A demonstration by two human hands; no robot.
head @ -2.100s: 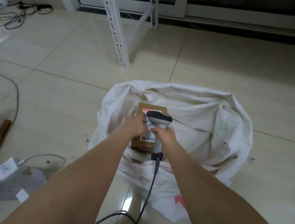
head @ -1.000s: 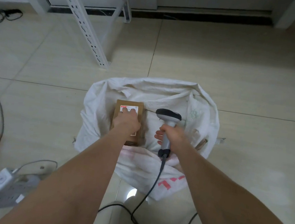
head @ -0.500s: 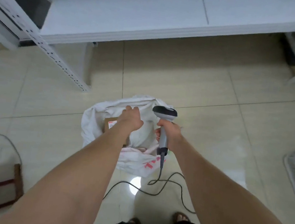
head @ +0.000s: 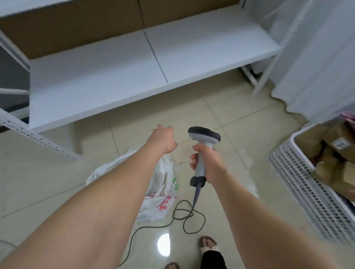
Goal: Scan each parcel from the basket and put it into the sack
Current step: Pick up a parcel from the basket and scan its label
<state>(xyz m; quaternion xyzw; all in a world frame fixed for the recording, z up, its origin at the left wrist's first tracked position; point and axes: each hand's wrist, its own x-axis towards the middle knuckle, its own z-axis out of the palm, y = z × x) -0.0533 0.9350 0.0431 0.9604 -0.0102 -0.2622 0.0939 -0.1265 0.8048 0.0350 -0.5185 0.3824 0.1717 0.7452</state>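
**Scanner upright in the right hand, left hand free**

The person's sandalled feet (head: pixel 207 244) stand on the tiled floor (head: pixel 32 183), with the scanner's cable (head: pixel 186 216) looped just ahead. The white sack (head: pixel 160 199) lies crumpled on the floor under the left forearm. The left hand (head: pixel 163 138) is loosely curled and holds nothing. Just right of it, the right hand (head: pixel 206 158) grasps the scanner (head: pixel 203 135) by its handle. The scanner's long axis is upright and its head points away toward the shelf (head: pixel 112 77). Brown parcels (head: pixel 348 153) fill the white basket (head: pixel 304 185) well to the right.
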